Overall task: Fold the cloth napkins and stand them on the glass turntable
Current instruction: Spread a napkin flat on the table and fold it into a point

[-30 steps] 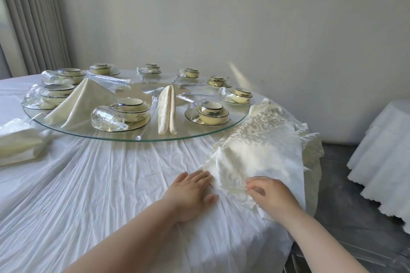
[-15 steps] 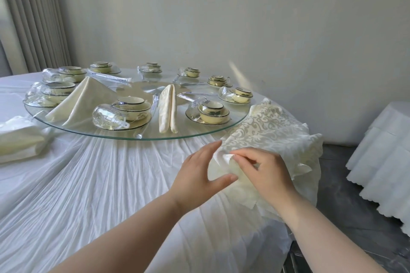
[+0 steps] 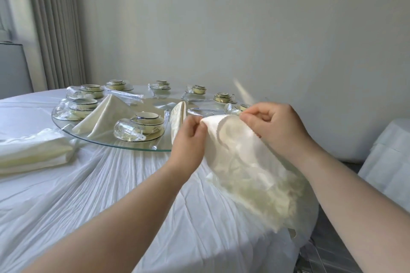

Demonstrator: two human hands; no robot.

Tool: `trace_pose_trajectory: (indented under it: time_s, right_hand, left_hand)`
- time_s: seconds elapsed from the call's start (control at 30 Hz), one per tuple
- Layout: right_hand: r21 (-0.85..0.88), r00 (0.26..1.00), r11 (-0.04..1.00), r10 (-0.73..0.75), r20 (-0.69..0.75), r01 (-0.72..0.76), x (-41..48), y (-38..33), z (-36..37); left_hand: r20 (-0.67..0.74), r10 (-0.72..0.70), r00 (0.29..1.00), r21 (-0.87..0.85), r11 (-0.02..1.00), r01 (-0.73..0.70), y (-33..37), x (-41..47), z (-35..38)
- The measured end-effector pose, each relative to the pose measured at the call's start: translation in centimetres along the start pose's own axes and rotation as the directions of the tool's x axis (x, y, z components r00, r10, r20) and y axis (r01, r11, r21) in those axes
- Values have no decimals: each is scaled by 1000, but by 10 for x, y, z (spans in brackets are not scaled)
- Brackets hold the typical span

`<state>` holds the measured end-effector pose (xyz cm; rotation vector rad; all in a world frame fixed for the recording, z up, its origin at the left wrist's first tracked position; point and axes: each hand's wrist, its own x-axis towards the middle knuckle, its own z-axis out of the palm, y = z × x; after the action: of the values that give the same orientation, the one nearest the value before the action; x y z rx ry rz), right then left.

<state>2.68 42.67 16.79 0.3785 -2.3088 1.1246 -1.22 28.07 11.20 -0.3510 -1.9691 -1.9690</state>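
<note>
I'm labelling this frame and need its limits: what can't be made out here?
Head view only.
- The held napkin: lower half motion-blurred, folds unreadable.
- The glass turntable: right side hidden behind the held napkin, the left hand and the right hand.
- The far cups: too small to read their pattern.

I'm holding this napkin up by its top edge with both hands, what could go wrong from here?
1. The napkin hangs bunched below the left hand and right hand, which pinch its edge; the fold may come out crooked.
2. It hangs close to the folded napkin and wrapped glass at the glass turntable rim; a swing could topple them.
</note>
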Motion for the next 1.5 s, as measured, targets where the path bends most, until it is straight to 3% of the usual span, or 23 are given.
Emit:
trace_pose_trajectory:
  time_s: [0.1,0.17,0.33,0.47,0.57,0.67,0.8,0.87,0.93,1.07,1.13,1.23,1.3,1.37,1.43,1.5]
  right_hand:
    - [-7,986,999,48,158,-47,-3,-28,-8]
    - [29,979,998,50,199,-57,-8,-45,-6]
    - [153,921,985,16,388,-82,-29,-83,18]
    - [258,832,961,-62,551,-99,-39,-110,19]
    - [244,823,965,-64,565,-93,-40,-124,13]
    - [118,858,991,-11,513,-58,-39,-128,9]
    - [-58,963,998,-17,268,34,-32,-125,4]
    - [10,991,1000,0,133,-2,-29,-126,-2]
    - [128,1000,991,28,4,-28,-26,-130,-7]
    - [252,974,963,-37,-225,95,-25,-141,-13]
    - [176,923,955,-170,-345,241,-28,-148,-16]
    - [70,856,930,-300,-421,360,-29,-156,-16]
    - [85,847,925,-299,-439,371,-26,-158,-12]
    - [110,842,915,-304,-446,389,-23,-161,-7]
    - [123,840,899,-333,-429,420,-23,-165,-2]
    - [107,848,895,-365,-384,433,-23,-169,2]
  left_hand:
    - [-65,-143,988,-207,970,127,34,0,-26]
    - [-61,-135,989,-190,974,121,52,-5,-45]
    - [4,141,990,30,990,-141,89,-27,-76]
    - [112,330,937,255,902,-348,113,-45,-90]
    - [92,405,910,417,814,-405,128,-49,-97]
    - [81,417,905,522,756,-395,141,-49,-103]
    - [117,363,924,526,767,-368,152,-51,-118]
    - [177,320,931,530,766,-364,157,-56,-125]
    - [253,283,925,604,701,-380,160,-63,-128]
    - [310,340,888,701,549,-455,167,-72,-130]
    - [276,386,880,638,611,-469,173,-73,-135]
    - [210,302,930,279,893,-353,180,-73,-148]
    - [313,230,922,28,968,-251,182,-73,-158]
    - [406,165,899,-163,981,-106,181,-75,-166]
    - [440,94,893,-211,977,0,178,-77,-174]
    - [386,8,923,-68,998,19,169,-74,-180]
